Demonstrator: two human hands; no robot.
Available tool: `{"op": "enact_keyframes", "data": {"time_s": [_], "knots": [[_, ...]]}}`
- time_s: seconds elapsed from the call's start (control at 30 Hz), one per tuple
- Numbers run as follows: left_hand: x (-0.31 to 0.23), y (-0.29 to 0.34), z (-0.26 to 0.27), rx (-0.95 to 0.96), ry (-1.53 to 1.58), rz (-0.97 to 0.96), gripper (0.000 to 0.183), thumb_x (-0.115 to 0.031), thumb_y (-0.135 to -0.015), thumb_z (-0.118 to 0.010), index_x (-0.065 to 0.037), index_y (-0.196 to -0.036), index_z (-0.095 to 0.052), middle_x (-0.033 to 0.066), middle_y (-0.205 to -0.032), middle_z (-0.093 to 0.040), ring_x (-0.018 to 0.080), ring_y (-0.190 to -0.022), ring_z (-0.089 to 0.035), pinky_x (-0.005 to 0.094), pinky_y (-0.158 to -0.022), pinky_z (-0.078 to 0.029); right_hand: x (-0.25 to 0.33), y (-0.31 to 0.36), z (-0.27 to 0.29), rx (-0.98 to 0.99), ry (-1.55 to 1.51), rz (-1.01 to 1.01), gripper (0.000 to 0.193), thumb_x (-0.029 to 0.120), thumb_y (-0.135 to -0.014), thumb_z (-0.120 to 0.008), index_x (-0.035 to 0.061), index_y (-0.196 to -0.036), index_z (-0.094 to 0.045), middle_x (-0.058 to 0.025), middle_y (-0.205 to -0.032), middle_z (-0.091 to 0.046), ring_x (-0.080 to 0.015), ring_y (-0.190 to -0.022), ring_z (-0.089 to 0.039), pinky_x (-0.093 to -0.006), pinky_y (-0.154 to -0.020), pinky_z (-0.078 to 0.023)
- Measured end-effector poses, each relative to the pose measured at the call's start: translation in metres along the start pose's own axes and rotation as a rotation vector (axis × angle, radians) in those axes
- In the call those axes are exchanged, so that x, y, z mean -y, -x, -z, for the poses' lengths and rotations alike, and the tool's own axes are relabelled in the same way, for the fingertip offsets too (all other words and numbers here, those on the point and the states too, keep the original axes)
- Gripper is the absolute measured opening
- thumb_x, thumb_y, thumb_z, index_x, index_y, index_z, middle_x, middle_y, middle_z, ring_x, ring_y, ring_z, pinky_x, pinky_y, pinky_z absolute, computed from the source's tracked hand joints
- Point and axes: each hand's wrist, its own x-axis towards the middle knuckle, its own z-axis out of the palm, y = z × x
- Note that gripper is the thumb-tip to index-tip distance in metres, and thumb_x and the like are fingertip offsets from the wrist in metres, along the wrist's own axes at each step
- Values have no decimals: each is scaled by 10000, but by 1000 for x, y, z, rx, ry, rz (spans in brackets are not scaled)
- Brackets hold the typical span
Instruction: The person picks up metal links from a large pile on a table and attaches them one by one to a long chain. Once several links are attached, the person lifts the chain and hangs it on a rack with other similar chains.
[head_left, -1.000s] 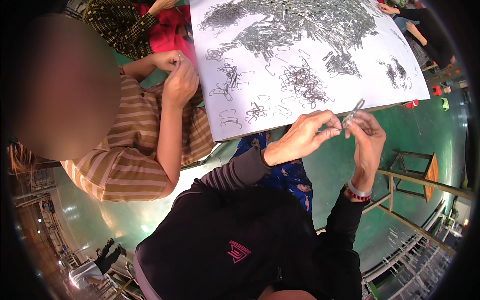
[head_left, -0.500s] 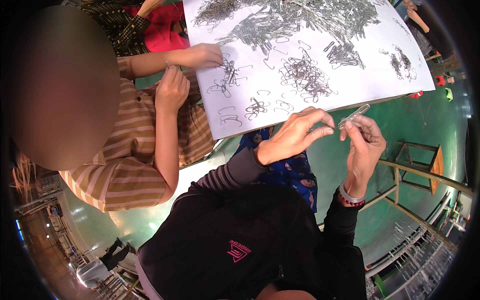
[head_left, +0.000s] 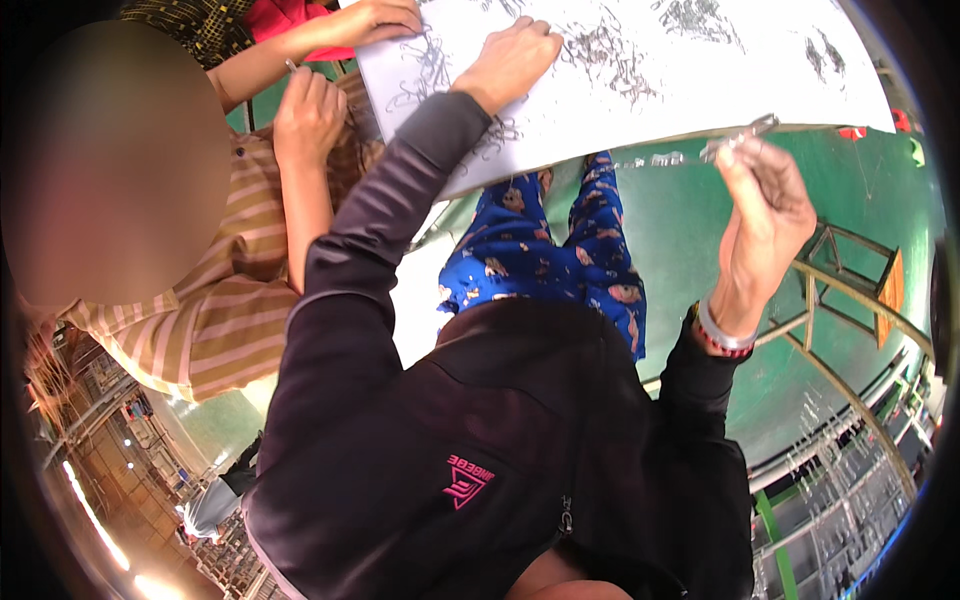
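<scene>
My left hand reaches over the white-topped table, its fingers curled down beside a pile of thin bent wire hooks. The fingertips are hidden, so what they hold, if anything, does not show. Out past the table's near edge, my right hand pinches a slim, silvery, elongated metal clip between thumb and fingers. More wire hooks lie to the left of my left hand, and a small heap shows beside my left sleeve.
Close on my left sits a co-worker in a striped shirt, one hand on the table and the other raised with a small metal piece. Further piles of metal pieces lie farther back. A wood-topped stool stands at right.
My left hand has moved away from the right one, up and left to the wire hooks. My right hand, still holding the clip, has shifted right and up. The view has tilted.
</scene>
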Motion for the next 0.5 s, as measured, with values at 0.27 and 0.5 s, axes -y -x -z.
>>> {"op": "enact_keyframes", "data": {"time_s": [0.27,0.5], "knots": [[1,-26,3,-49,-184,21,104,-32,-735,-517,11,-782,-599,182,-717,-588,316,-728,-615,354,-662,-516,11,-4,-7,59,-62,85,235,-57,-725,-700,-35,-954,-652,-52,-826,-650,-95,-761,-599,-205,-720,-465],[-35,-43,95,-46,898,303,157,-133,-790,-589,-10,-875,-637,116,-795,-631,217,-793,-629,305,-686,-509,-11,0,2,113,-177,28,249,-68,-756,-660,-31,-1001,-635,-46,-845,-648,-85,-761,-594,-195,-721,-467]]}}
